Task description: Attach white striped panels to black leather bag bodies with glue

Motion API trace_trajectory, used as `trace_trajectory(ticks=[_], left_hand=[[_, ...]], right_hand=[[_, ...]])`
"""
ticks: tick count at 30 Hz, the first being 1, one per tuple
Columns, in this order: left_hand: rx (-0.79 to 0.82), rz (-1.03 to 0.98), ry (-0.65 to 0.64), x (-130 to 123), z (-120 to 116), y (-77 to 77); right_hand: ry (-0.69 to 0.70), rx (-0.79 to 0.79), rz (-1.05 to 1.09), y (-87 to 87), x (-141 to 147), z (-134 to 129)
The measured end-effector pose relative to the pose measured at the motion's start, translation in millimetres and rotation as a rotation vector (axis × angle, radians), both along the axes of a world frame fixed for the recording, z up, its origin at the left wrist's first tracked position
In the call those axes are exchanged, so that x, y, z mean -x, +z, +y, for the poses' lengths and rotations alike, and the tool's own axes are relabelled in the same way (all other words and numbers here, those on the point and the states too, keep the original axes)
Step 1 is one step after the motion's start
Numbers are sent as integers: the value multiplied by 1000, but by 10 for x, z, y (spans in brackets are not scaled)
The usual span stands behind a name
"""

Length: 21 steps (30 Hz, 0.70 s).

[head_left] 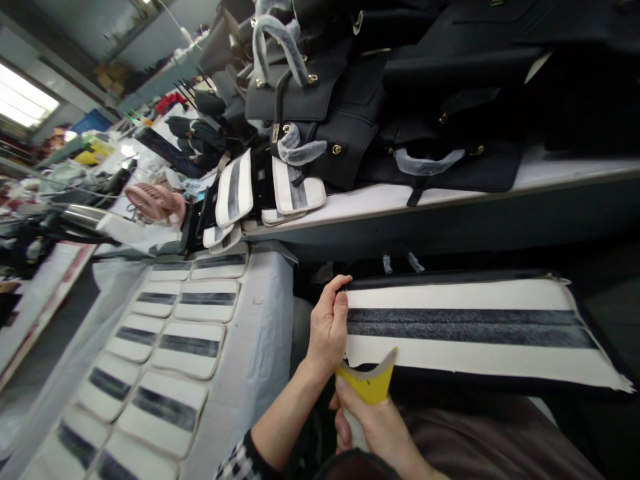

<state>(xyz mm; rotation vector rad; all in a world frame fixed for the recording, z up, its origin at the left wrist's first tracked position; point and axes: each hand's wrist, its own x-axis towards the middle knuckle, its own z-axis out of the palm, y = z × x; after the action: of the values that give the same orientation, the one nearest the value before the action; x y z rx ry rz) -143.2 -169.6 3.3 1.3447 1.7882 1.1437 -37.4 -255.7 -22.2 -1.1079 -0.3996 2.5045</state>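
Note:
A long white panel with a dark grey stripe [465, 327] lies along black material at the lower right. My left hand [329, 327] grips its left end, thumb on top and fingers over the edge. Just below, my right hand [373, 427] is wrapped round a yellow tool [373, 385] with a curved, greyish edge. The tool's tip points up and right, over the lower white border of the panel. Part of the tool's pale handle is hidden by my right fingers.
Striped white pads [187, 347] lie in rows on a covered table [263, 333] at left. Behind, a long bench [350, 207] holds black handbags [305, 100] with wrapped handles, more striped pads [235, 190] and a pink fan [156, 202].

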Motion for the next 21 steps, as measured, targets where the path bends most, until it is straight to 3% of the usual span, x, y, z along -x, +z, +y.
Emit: trace_trajectory(ticks=[6,13,21], left_hand=[[16,23,7,-14,-14,-6],[22,90,51,-72,31,41],[-61,608,32,-217,74,55]], right_hand=[[127,-97,-33,-137,-111,92],[246,-89,-63,-129,-244,227],[229,-45,-95,-165,-259,193]])
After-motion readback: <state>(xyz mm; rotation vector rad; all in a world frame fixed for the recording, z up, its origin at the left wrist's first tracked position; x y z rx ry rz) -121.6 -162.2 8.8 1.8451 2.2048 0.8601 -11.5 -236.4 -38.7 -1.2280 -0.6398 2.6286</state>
